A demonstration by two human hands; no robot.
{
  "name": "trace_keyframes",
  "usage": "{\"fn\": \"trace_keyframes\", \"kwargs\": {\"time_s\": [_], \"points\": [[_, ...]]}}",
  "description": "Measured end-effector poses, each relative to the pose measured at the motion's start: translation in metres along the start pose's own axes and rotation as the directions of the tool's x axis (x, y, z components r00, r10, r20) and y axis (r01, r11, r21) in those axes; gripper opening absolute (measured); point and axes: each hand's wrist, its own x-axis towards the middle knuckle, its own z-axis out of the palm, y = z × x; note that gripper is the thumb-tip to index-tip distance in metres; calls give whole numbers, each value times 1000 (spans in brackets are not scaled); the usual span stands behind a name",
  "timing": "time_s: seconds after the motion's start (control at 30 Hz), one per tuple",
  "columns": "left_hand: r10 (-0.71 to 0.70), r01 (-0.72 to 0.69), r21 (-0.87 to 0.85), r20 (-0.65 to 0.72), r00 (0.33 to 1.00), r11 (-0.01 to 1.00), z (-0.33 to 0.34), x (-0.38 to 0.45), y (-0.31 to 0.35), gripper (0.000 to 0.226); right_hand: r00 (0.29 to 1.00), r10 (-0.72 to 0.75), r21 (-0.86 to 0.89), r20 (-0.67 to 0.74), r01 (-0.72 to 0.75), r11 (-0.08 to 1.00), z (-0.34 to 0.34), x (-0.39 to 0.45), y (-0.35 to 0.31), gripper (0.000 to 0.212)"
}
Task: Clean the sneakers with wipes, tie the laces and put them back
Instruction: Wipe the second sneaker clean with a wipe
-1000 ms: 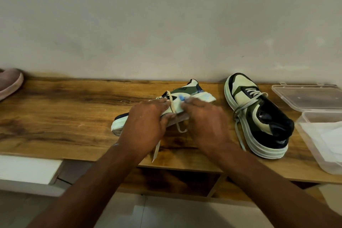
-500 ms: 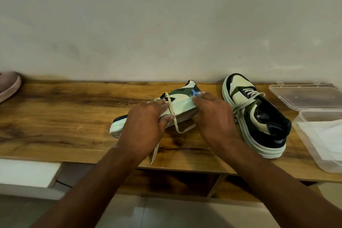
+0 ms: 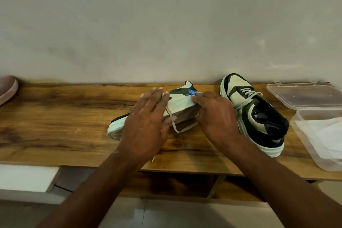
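Note:
A cream, green and black sneaker (image 3: 182,101) lies tipped on its side on the wooden bench (image 3: 64,116), sole toward me, with a loose lace (image 3: 178,130) hanging below it. My left hand (image 3: 148,122) hovers over its middle with straight, spread fingers. My right hand (image 3: 216,114) curls round the sneaker's right end, thumb under the sole. It holds a wipe (image 3: 191,92) against the sidewall, and only a small blue bit of the wipe shows at the fingertips. The second sneaker (image 3: 255,114) stands upright to the right, laces loose.
A clear plastic box (image 3: 303,135) holding white wipes (image 3: 325,135) sits at the bench's right end, its lid (image 3: 303,94) open behind it. A pink shoe (image 3: 7,89) shows at the far left. A wall runs behind the bench, and a shelf lies underneath.
My right hand has slid rightward along the sneaker's sole edge with the wipe. My left hand has let go of the sneaker's middle and straightened its fingers.

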Motion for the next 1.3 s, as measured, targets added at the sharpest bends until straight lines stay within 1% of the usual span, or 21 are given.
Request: {"fn": "trace_keyframes", "kwargs": {"time_s": [0.07, 0.1, 0.17, 0.2, 0.3, 0.4, 0.47, 0.5, 0.57, 0.63, 0.67, 0.73, 0.83, 0.9, 0.97, 1.03, 1.13, 1.2, 1.27, 1.3], "points": [[148, -155, 95, 70, 986, 983, 5, 0, 8, 61, 1000, -12, 20, -15, 12, 1000, 0, 0, 0, 44], [196, -211, 140, 115, 974, 967, 8, 0, 12, 62, 1000, -15, 29, -20, 16, 999, 0, -1, -1, 42], [216, -245, 182, 163, 963, 952, 12, -1, 17, 56, 999, -19, 31, -33, 20, 999, -2, -1, -1, 40], [207, -233, 180, 152, 967, 956, 13, -2, 16, 52, 999, -20, 34, -45, 22, 999, -4, -1, -1, 39], [171, -175, 109, 43, 984, 979, 10, -3, 12, 40, 996, -10, 30, -90, 12, 999, -7, -5, -2, 34], [163, -160, 78, -32, 986, 984, 10, -7, 11, 33, 995, -5, 24, -97, 8, 1000, -12, -11, -3, 30], [142, -138, 96, -38, 989, 986, 10, -9, 11, 37, 997, -19, 26, -79, 21, 999, -13, -18, -7, 30], [118, -114, 109, -27, 993, 987, 10, -8, 11, 43, 997, -31, 20, -68, 32, 999, -14, -21, -10, 30], [62, -65, 141, 24, 998, 988, 7, -5, 11, 58, 997, -54, 25, -51, 55, 998, -13, -26, -15, 29], [32, -44, 182, 68, 997, 982, 5, -2, 12, 67, 996, -70, 49, -51, 72, 996, -11, -31, -19, 30], [33, -48, 205, 72, 997, 978, 6, -1, 12, 67, 995, -82, 54, -56, 85, 995, -9, -32, -21, 31], [64, -70, 221, 32, 997, 973, 8, 1, 11, 60, 991, -121, 56, -65, 125, 991, -3, -35, -26, 33], [92, -83, 192, -37, 995, 978, 10, 4, 7, 50, 968, -238, 43, -83, 242, 969, 5, -36, -31, 38], [84, -73, 191, -51, 995, 979, 10, 5, 6, 50, 956, -278, 28, -91, 282, 959, 5, -31, -28, 41], [63, -53, 184, -49, 997, 982, 10, 5, 5, 53, 973, -214, 28, -82, 216, 976, 4, -21, -19, 46], [53, -46, 158, -38, 998, 986, 10, 4, 5, 54, 996, -75, 40, -56, 78, 996, 4, -10, -7, 49], [45, -41, 139, -22, 999, 989, 10, 2, 5, 54, 994, 90, 132, -53, -83, 988, 3, 2, 6, 43], [36, -34, 132, -20, 999, 991, 10, 2, 6, 54, 990, 111, 181, -83, -94, 979, 3, 1, 3, 41], [26, -23, 133, -21, 999, 991, 10, 3, 7, 53, 994, 49, 191, -102, -29, 981, 2, -4, -9, 40], [23, -20, 134, -23, 999, 991, 10, 3, 7, 52, 995, -9, 197, -102, 29, 980, 2, -7, -15, 40]]}}
